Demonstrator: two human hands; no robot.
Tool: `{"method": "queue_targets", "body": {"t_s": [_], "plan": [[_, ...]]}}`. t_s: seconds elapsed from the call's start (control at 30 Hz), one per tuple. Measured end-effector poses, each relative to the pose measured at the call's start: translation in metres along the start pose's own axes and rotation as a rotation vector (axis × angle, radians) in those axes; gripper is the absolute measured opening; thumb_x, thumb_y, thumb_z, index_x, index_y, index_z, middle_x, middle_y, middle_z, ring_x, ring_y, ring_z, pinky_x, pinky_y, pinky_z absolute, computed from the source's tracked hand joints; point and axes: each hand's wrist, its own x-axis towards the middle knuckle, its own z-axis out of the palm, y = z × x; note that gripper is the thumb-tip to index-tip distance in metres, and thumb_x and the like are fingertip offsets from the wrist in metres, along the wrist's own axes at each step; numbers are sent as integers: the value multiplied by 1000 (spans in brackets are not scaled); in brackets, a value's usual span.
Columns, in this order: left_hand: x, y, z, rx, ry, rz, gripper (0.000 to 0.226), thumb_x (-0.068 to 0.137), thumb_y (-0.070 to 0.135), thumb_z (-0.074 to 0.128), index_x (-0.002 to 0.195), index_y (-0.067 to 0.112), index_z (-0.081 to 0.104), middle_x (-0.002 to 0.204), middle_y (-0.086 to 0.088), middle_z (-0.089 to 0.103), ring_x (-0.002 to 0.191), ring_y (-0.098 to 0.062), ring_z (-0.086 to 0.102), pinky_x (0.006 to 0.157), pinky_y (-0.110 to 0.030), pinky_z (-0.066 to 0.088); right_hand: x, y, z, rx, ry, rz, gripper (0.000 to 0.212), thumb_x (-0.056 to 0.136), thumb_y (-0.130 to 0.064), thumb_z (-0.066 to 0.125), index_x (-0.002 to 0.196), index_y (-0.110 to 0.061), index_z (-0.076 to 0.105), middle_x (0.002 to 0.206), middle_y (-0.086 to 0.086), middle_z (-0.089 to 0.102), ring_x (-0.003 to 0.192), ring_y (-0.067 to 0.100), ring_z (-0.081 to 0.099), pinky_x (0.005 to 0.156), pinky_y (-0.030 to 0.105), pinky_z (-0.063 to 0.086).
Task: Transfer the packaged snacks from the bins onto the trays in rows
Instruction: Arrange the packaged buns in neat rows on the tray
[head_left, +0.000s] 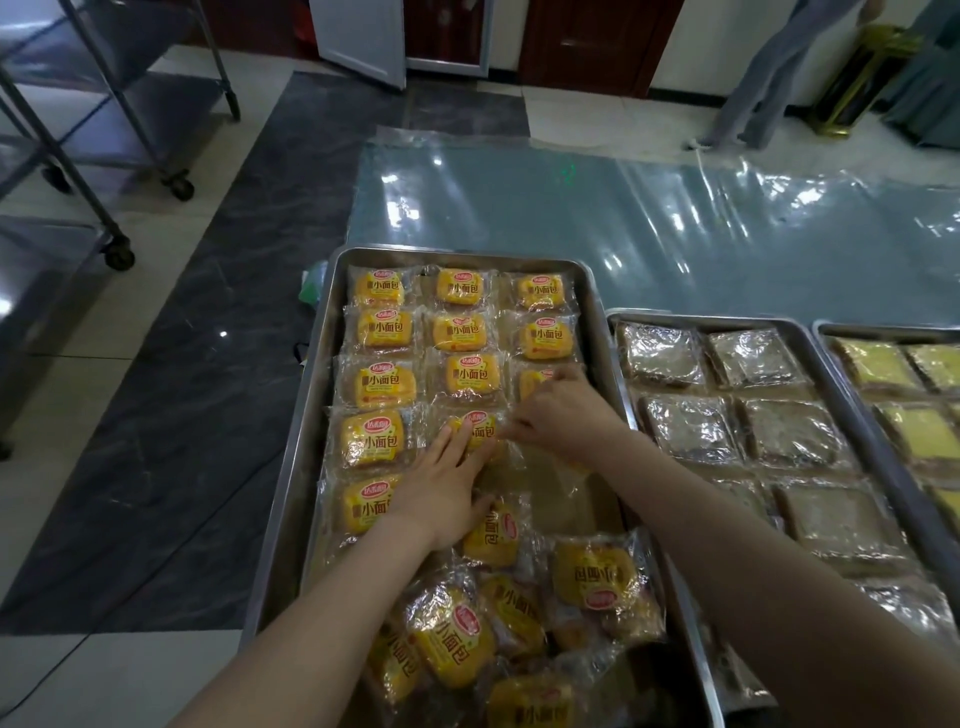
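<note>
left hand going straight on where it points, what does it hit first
The left hand would likely meet the third-row middle bread pack, just past the fourth-row pack under its fingers.

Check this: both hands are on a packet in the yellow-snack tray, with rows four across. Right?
No. In the head view the left hand and right hand are on a packet in the yellow-snack tray, but rows run three across, not four.

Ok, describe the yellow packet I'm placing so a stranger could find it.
Find the leftmost steel tray, filled with yellow clear-wrapped bread packets. In its fourth row from the far end, the middle packet alone has the left hand pressing it, right hand at its edge.
</note>
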Motion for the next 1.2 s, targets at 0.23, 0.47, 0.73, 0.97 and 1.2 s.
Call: {"method": "queue_targets", "body": {"t_s": [0.23,0.47,0.73,0.97,1.2], "plan": [[-1,-3,3,-20,-3,1,70,93,51,40,147,39,-3,154,7,-23,141,-17,-19,114,-43,8,-34,-18,65,422,465,240,48,90,-44,55,132,-22,49,146,3,40,140,23,27,113,42,20],[-2,-1,2,-13,-10,2,72,92,53,40,146,39,-6,152,7,-25,139,-17,-23,112,-42,1,-58,-17,88,456,237,443,51,87,-31,63,134,-27,44,139,1,44,127,26,39,98,39,41],[-3,-1,2,-16,-14,-5,72,93,53,39,146,39,-8,152,7,-25,139,-17,-23,111,-42,0,-52,-16,92,387,240,364,49,94,-23,51,141,-27,38,152,4,29,141,27,21,106,42,36],[-2,4,-3,4,4,-12,73,93,48,44,147,36,-4,154,3,-20,141,-21,-17,112,-42,0,-44,-14,86,324,243,373,46,96,-21,46,140,-27,38,153,8,29,142,30,19,107,46,35],[-5,13,-6,-37,104,-19,72,92,37,49,147,37,3,155,5,-20,140,-20,-23,112,-45,-1,-41,-16,88,411,271,395,48,98,-28,41,145,-31,29,159,5,13,146,31,5,117,45,19]]}}
